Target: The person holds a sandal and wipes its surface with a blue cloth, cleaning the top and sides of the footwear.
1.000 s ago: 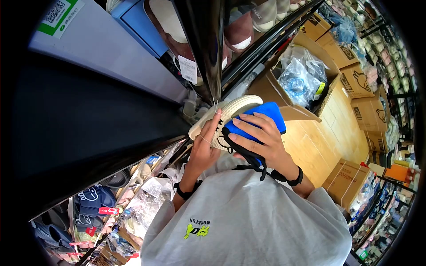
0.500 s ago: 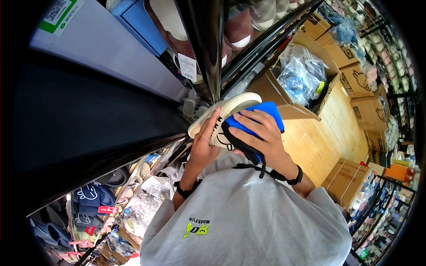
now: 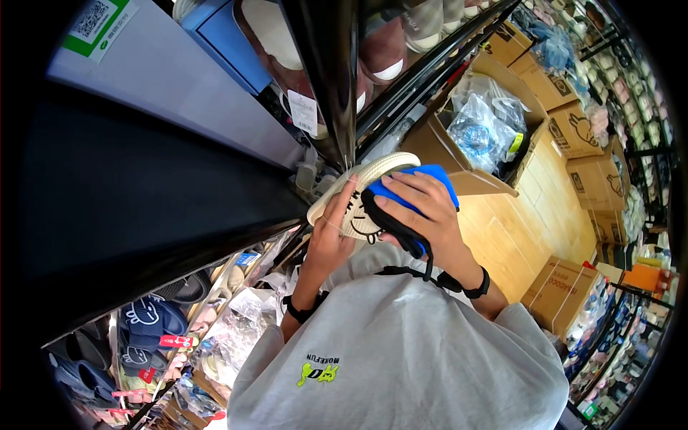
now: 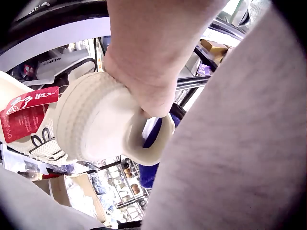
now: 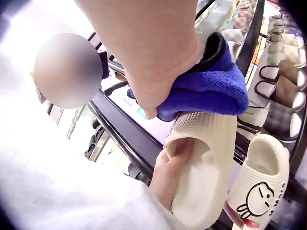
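A cream slipper (image 5: 211, 139) with a textured upper is gripped by my left hand (image 3: 331, 229), its thumb reaching into the foot opening. Beside it hangs a second cream slipper (image 5: 261, 167) with a black rabbit face drawn on it. My right hand (image 3: 428, 218) holds a blue plush cloth (image 3: 444, 188) with black edging and a black cord. Fingers lie spread over the cloth, which is against the held slipper's upper. In the left wrist view a red tag (image 4: 26, 117) hangs by the rabbit-print slipper (image 4: 45, 148), and the held slipper's sole (image 4: 103, 127) faces the camera.
A black post and panel (image 3: 158, 208) stand close on the left. Slippers fill a shelf (image 3: 387, 50) ahead. An open carton (image 3: 494, 183) of plastic-wrapped goods stands on the wooden floor (image 3: 502, 236), with more cartons (image 3: 573, 129) behind. Navy slippers (image 3: 150, 315) lie at lower left.
My right hand and the cloth have shifted slightly back and forth over the slipper. More of the rabbit drawing shows now. My left hand stays nearly in place.
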A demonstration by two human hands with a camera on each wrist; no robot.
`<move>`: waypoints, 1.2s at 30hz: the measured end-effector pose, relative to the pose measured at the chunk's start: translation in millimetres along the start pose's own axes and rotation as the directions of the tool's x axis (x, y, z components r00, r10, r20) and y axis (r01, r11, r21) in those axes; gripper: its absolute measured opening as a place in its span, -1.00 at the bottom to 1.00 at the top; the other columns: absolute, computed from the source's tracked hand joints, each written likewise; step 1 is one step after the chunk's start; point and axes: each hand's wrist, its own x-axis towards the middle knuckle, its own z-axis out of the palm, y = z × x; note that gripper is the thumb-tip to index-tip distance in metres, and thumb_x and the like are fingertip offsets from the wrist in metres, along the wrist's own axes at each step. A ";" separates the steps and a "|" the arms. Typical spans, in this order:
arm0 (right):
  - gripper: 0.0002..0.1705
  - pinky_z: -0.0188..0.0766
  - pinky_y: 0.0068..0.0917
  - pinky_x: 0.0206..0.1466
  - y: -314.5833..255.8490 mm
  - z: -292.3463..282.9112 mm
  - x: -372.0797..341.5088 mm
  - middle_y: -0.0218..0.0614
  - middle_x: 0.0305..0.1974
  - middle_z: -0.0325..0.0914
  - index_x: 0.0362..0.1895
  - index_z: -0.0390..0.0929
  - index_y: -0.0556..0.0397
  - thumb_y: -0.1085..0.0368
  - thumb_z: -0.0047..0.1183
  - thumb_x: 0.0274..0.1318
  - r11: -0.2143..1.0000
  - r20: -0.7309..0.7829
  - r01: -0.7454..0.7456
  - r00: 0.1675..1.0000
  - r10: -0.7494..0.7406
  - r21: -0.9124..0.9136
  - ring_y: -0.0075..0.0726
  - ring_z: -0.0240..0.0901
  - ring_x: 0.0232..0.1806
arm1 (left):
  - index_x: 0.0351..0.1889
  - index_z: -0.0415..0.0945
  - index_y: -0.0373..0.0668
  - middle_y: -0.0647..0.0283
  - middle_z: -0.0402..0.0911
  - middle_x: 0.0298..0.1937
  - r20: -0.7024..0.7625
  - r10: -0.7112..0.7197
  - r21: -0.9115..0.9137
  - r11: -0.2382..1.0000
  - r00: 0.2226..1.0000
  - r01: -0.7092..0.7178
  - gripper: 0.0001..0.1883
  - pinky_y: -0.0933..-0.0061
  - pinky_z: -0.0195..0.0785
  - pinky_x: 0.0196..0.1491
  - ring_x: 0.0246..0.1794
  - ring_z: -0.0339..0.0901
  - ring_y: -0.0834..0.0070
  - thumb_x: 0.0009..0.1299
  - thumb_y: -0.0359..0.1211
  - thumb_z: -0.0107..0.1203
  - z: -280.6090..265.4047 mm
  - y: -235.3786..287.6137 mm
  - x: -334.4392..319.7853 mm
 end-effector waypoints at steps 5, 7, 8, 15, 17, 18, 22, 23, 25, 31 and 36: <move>-0.35 0.51 0.05 0.46 -8.5 6.9 -3.1 -0.25 0.40 0.65 0.33 0.74 -0.14 0.00 0.47 0.17 0.995 0.035 0.093 0.995 -0.091 -0.037 0.03 0.58 0.43 | 0.79 0.14 -0.22 -0.16 0.36 0.70 0.052 0.050 -0.063 0.997 0.997 -0.047 0.06 0.07 0.17 0.68 0.72 0.29 -0.15 0.15 -0.78 -0.14 -0.5 -4.7 6.4; -0.35 0.49 0.05 0.48 -7.6 8.0 -6.0 -0.26 0.42 0.64 0.34 0.74 -0.18 -0.04 0.45 0.19 0.983 0.088 0.165 0.984 -0.157 -0.082 0.00 0.57 0.45 | 0.79 0.15 -0.22 -0.17 0.36 0.69 0.045 0.037 -0.064 0.997 0.998 -0.034 0.06 0.08 0.18 0.68 0.71 0.30 -0.16 0.16 -0.77 -0.13 0.9 -5.3 5.5; -0.36 0.48 0.06 0.49 -6.2 7.9 -6.5 -0.26 0.42 0.64 0.34 0.74 -0.20 -0.05 0.44 0.19 0.974 0.104 0.197 0.977 -0.186 -0.113 0.00 0.57 0.45 | 0.79 0.15 -0.23 -0.17 0.37 0.69 0.039 0.021 -0.064 0.998 0.999 -0.019 0.05 0.09 0.18 0.68 0.70 0.31 -0.16 0.17 -0.77 -0.11 1.7 -5.1 4.9; -0.35 0.48 0.11 0.49 1.1 4.5 2.3 -0.20 0.41 0.64 0.31 0.77 -0.20 -0.02 0.51 0.13 0.997 -0.018 -0.006 1.000 0.004 -0.071 0.07 0.58 0.40 | 0.78 0.16 -0.26 -0.17 0.37 0.69 0.035 0.026 -0.065 0.998 0.999 -0.024 0.03 0.12 0.18 0.68 0.69 0.34 -0.14 0.19 -0.75 -0.10 -2.1 -4.5 8.6; -0.42 0.47 0.08 0.50 -7.6 7.7 -0.1 -0.19 0.41 0.65 0.29 0.78 -0.19 -0.02 0.45 0.21 0.994 0.012 0.063 0.998 -0.062 -0.086 0.07 0.58 0.42 | 0.78 0.15 -0.26 -0.16 0.35 0.71 0.059 0.021 -0.082 0.997 0.998 -0.016 0.04 0.14 0.15 0.69 0.72 0.30 -0.11 0.16 -0.75 -0.12 -4.6 -2.3 10.8; -0.42 0.47 0.08 0.50 -8.5 8.7 -1.0 -0.19 0.41 0.65 0.29 0.78 -0.19 -0.02 0.45 0.21 0.994 0.009 0.062 0.998 -0.061 -0.086 0.07 0.58 0.42 | 0.78 0.15 -0.26 -0.16 0.35 0.71 0.061 0.021 -0.080 0.997 0.998 -0.016 0.04 0.14 0.15 0.69 0.72 0.30 -0.11 0.16 -0.75 -0.12 -5.0 -2.0 10.4; -0.42 0.47 0.06 0.50 -1.9 8.0 2.0 -0.23 0.41 0.65 0.33 0.75 -0.21 0.02 0.41 0.24 0.984 0.066 0.156 0.986 -0.151 -0.082 -0.01 0.57 0.45 | 0.78 0.16 -0.23 -0.16 0.37 0.70 0.056 0.018 -0.069 0.998 0.998 -0.014 0.04 0.12 0.18 0.69 0.72 0.31 -0.11 0.18 -0.76 -0.11 -6.9 0.2 9.1; -0.40 0.48 0.07 0.49 0.7 8.7 1.7 -0.23 0.42 0.64 0.33 0.76 -0.20 0.03 0.44 0.20 0.991 0.034 0.110 0.994 -0.108 -0.080 0.00 0.57 0.44 | 0.76 0.18 -0.28 -0.17 0.39 0.69 0.042 -0.004 -0.062 0.998 0.999 0.006 -0.05 0.13 0.20 0.68 0.69 0.37 -0.04 0.29 -0.73 -0.06 -6.6 0.7 8.2; -0.39 0.48 0.08 0.49 1.1 13.9 -0.1 -0.23 0.41 0.64 0.32 0.76 -0.20 0.04 0.46 0.17 0.994 0.003 0.088 0.996 -0.088 -0.063 0.01 0.57 0.43 | 0.78 0.18 -0.18 -0.17 0.42 0.66 0.028 -0.025 -0.068 0.997 0.999 0.027 -0.05 0.10 0.22 0.67 0.68 0.37 -0.13 0.32 -0.70 0.02 -5.9 -2.2 7.3; -0.45 0.52 0.01 0.47 -8.6 19.7 -7.1 -0.22 0.41 0.65 0.35 0.72 -0.10 0.12 0.33 0.28 0.951 0.114 0.299 0.950 -0.290 -0.079 -0.02 0.61 0.43 | 0.76 0.20 -0.21 -0.15 0.44 0.65 0.031 -0.025 -0.046 0.999 0.999 0.026 -0.04 0.08 0.24 0.67 0.66 0.40 -0.12 0.28 -0.71 0.00 -9.4 -1.4 4.3; -0.41 0.62 -0.02 0.32 20.1 -2.6 5.5 -0.17 0.31 0.72 0.26 0.75 0.03 0.09 0.47 0.17 0.976 -0.142 0.213 0.966 -0.216 -0.041 0.07 0.67 0.30 | 0.74 0.23 -0.24 -0.14 0.51 0.58 -0.042 0.006 -0.001 1.000 0.999 -0.006 -0.08 0.10 0.40 0.54 0.53 0.54 -0.12 0.31 -0.70 0.11 -5.1 -7.6 -2.2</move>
